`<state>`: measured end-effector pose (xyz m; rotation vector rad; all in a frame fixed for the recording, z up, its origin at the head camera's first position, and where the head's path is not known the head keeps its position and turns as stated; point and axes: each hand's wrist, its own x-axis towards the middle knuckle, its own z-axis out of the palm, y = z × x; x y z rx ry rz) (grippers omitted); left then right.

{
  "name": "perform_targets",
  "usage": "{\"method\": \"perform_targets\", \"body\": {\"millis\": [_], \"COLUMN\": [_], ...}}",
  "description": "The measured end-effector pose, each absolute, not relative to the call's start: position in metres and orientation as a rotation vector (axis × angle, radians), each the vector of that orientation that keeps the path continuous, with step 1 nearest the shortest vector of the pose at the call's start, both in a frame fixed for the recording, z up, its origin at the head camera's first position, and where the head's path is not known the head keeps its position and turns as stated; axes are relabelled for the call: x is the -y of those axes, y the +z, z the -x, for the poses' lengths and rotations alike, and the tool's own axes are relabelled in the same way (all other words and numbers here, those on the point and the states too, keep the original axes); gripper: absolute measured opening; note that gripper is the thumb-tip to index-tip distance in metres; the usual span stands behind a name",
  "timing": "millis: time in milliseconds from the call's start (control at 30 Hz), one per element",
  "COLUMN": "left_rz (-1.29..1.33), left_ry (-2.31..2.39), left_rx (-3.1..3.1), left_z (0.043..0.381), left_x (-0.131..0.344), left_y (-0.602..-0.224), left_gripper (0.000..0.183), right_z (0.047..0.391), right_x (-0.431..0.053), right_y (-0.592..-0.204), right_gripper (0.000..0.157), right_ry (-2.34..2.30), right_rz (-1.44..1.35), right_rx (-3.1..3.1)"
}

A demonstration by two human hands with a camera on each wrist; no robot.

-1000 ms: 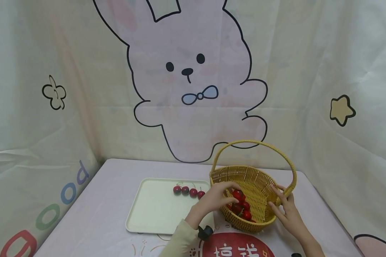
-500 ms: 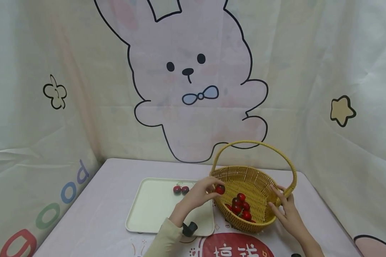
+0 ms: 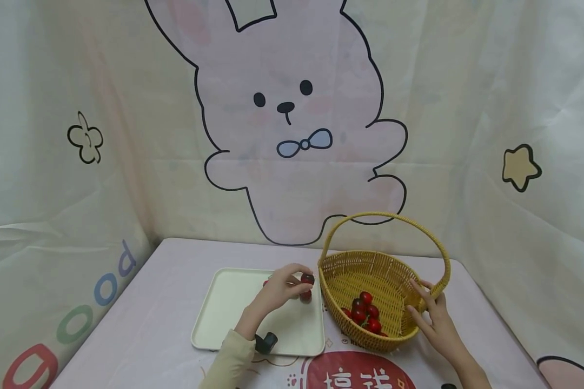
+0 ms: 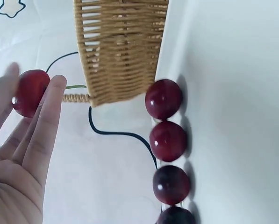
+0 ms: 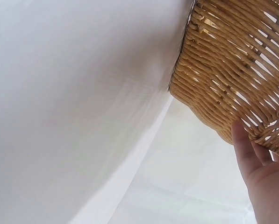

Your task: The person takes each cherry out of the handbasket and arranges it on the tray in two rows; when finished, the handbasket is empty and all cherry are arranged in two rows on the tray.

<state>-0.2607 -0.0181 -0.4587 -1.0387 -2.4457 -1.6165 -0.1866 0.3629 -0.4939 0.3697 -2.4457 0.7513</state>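
In the head view, my left hand (image 3: pixel 277 292) is over the cream tray (image 3: pixel 224 324), pinching a dark red cherry (image 3: pixel 307 279) between thumb and fingers. The left wrist view shows this cherry (image 4: pixel 32 93) with a green stem, apart from a row of cherries (image 4: pixel 163 99) lying along the tray. From the head, my left hand hides part of that row. My right hand (image 3: pixel 438 324) grips the rim of the yellow wicker basket (image 3: pixel 333 265) near its handle's right end. Several cherries (image 3: pixel 359 315) lie heaped in the basket's near left part.
The basket stands close to the tray's right side, its tall arched handle (image 3: pixel 389 215) rising above it. A white cloth covers the table (image 3: pixel 141 324), with a red printed patch (image 3: pixel 355 373) at the front. Printed curtains (image 3: pixel 292 189) enclose the back and sides.
My left hand has taken a cherry out of the basket and carried it left over the rim to above the tray. The right hand has stayed at the basket's rim.
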Motion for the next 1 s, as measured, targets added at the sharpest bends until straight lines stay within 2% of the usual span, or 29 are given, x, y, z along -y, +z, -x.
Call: {"method": "perform_targets", "body": {"millis": [400, 1000], "left_rz": [0.873, 0.716], "left_ry": [-1.560, -1.525], "left_rx": [2.452, 2.464], "left_z": [0.275, 0.284], "left_x": [0.052, 0.093], "left_y": [-0.472, -0.477], "left_gripper": [0.018, 0.024], "right_z": [0.187, 0.186], "right_x": [-0.361, -0.362], "right_y": [-0.494, -0.492], "right_gripper": [0.065, 0.067], "right_ry": [0.754, 0.729], "right_rz": [-0.354, -0.411], "right_rx": [2.458, 2.417]}}
